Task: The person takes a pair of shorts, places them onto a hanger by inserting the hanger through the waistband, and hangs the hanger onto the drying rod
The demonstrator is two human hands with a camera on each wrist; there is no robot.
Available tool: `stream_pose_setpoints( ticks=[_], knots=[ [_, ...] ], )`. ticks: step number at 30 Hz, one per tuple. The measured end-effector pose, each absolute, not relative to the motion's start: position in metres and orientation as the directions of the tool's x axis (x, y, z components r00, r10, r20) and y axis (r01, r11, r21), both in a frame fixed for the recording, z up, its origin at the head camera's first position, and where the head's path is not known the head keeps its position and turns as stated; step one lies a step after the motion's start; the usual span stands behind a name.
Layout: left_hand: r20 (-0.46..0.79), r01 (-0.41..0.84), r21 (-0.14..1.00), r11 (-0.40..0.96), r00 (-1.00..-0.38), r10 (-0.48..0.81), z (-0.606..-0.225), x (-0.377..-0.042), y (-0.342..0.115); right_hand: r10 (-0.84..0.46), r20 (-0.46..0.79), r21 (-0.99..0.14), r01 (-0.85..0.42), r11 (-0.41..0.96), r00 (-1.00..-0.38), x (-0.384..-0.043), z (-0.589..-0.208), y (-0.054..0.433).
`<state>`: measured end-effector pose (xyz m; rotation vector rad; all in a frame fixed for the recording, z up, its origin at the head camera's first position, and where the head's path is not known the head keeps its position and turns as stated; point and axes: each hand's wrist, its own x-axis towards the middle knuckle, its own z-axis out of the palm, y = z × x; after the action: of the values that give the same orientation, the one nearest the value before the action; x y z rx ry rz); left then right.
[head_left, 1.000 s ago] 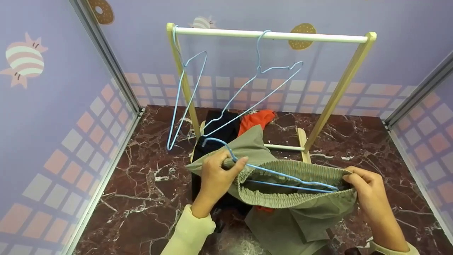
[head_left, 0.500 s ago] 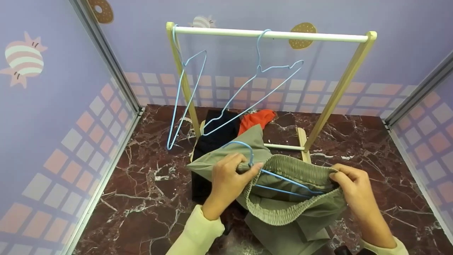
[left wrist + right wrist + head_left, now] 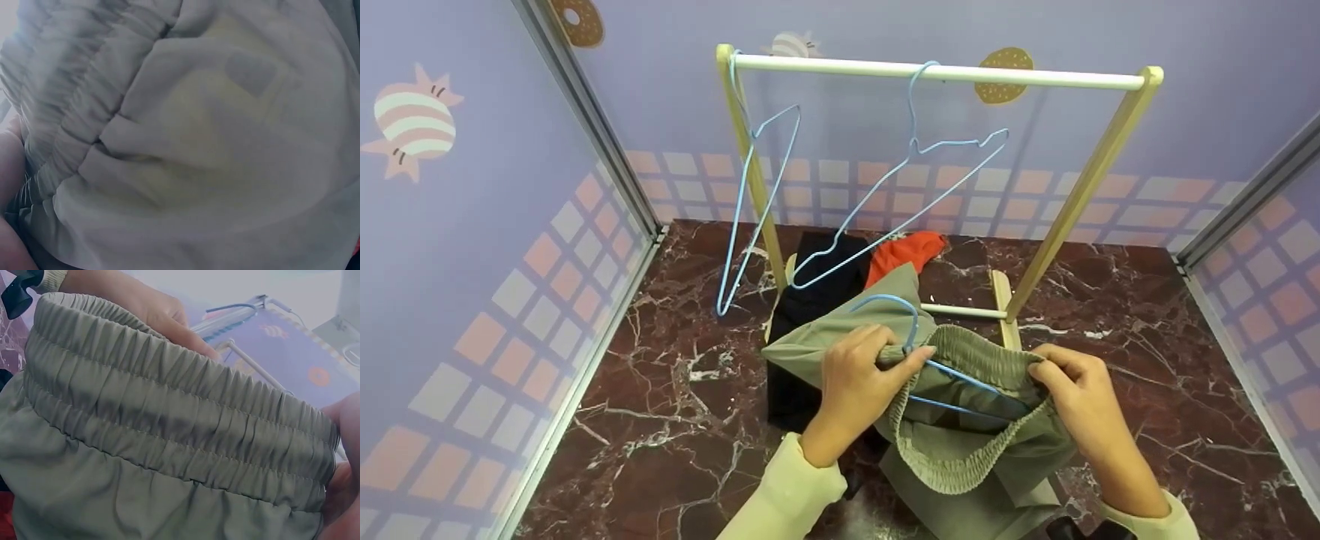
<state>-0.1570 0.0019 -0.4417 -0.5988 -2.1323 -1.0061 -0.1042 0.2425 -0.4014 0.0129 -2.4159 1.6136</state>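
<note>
Olive-green trousers point(image 3: 952, 469) with a gathered elastic waistband are held up in front of me, the waist opening facing up. My left hand point(image 3: 859, 386) pinches the left edge of the waistband together with the neck of a blue wire hanger point(image 3: 960, 375). The hanger's hook rises above that hand, and its far shoulder lies inside the waist, where the end is hidden. At the right edge, my right hand point(image 3: 1076, 394) grips the waistband between thumb and fingers. Gathered waistband point(image 3: 169, 399) fills much of the right wrist view, and trouser cloth point(image 3: 236, 146) covers most of the left wrist view.
Behind stands a clothes rack with a white rail point(image 3: 840, 66) and wooden posts. One blue hanger point(image 3: 913, 142) hangs mid-rail, another blue hanger point(image 3: 733, 225) at the left end. Black cloth point(image 3: 825, 259) and red cloth point(image 3: 904, 255) lie on the dark marbled surface point(image 3: 675, 420).
The left hand has moved right with the hanger, whose far end has gone deeper into the waist. The right hand has moved left, so the waistband opening is narrower and sags lower.
</note>
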Motion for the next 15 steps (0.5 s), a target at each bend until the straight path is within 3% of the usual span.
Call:
stream_pose_setpoints(
  ticks=[9,15],
  knots=[
    [0.755,0.642,0.453,0.619,-0.645,0.116,-0.443,-0.156,0.005,0.129,0.227,-0.885,-0.149,0.441,-0.965,-0.107,-0.405,0.235],
    [0.747,0.639,0.446,0.627,-0.652,0.133,-0.443,-0.155,0.009,0.181,0.345,-0.787,-0.178,0.591,-0.921,-0.109,-0.41,0.228]
  ],
)
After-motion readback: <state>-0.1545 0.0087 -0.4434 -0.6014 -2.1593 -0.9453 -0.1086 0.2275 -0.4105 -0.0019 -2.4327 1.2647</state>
